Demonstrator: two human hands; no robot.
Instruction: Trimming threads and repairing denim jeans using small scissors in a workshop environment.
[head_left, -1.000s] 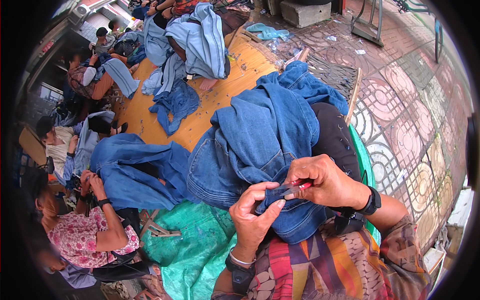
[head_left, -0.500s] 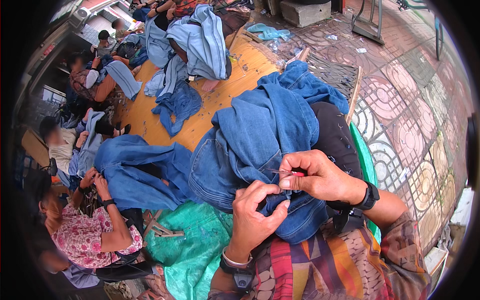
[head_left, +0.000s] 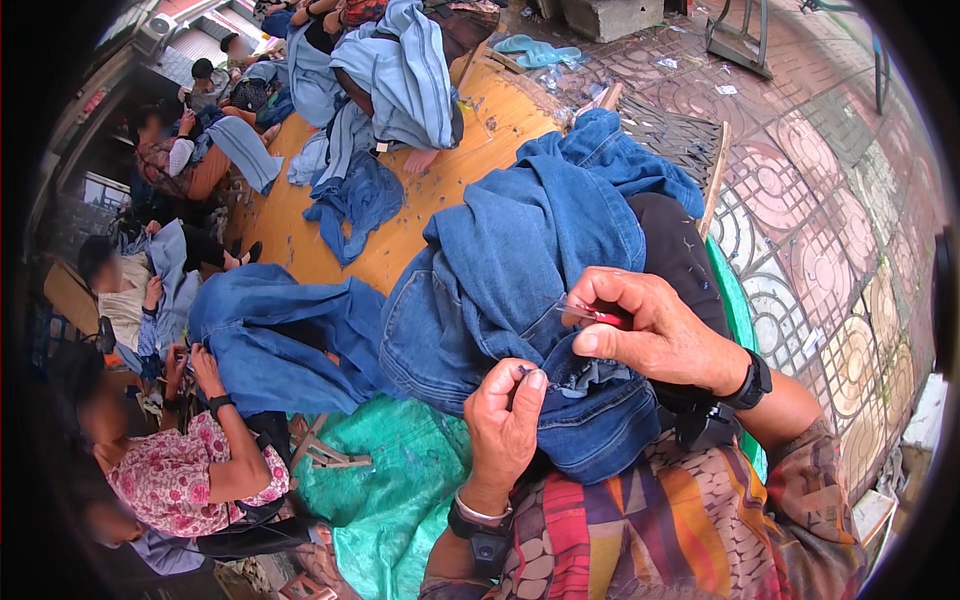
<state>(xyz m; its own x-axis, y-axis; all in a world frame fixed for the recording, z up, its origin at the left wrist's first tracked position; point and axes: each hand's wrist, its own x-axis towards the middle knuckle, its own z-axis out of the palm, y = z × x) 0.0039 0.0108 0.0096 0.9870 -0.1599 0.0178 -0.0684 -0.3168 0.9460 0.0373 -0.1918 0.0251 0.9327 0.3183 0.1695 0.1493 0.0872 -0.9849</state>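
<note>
Blue jeans (head_left: pixel 530 240) lie bunched over my lap, with a frayed, pale-edged part (head_left: pixel 590 375) showing between my hands. My right hand (head_left: pixel 655 330) is closed around a small red-handled tool (head_left: pixel 607 318) with a thin metal tip pointing left; its exact kind is partly hidden by my fingers. Lower and to the left, my left hand (head_left: pixel 503 425) pinches a tiny dark scrap (head_left: pixel 523 371) between thumb and forefinger, just over the denim. Whether that scrap is still joined to the jeans cannot be made out.
Left of me a person in a flowered top (head_left: pixel 185 455) handles other blue jeans (head_left: pixel 285 335). Green sheeting (head_left: pixel 390 480) lies between us. Light-blue jeans (head_left: pixel 400 80) cover another person's lap beyond the yellow board (head_left: pixel 490 130). Blue slippers (head_left: pixel 540 50) rest on the patterned paving (head_left: pixel 800 200).
My hands have moved apart: the left drew back down and left with a dark scrap in its pinch, the right lifted slightly up and right with the red tool. The frayed part is now uncovered.
</note>
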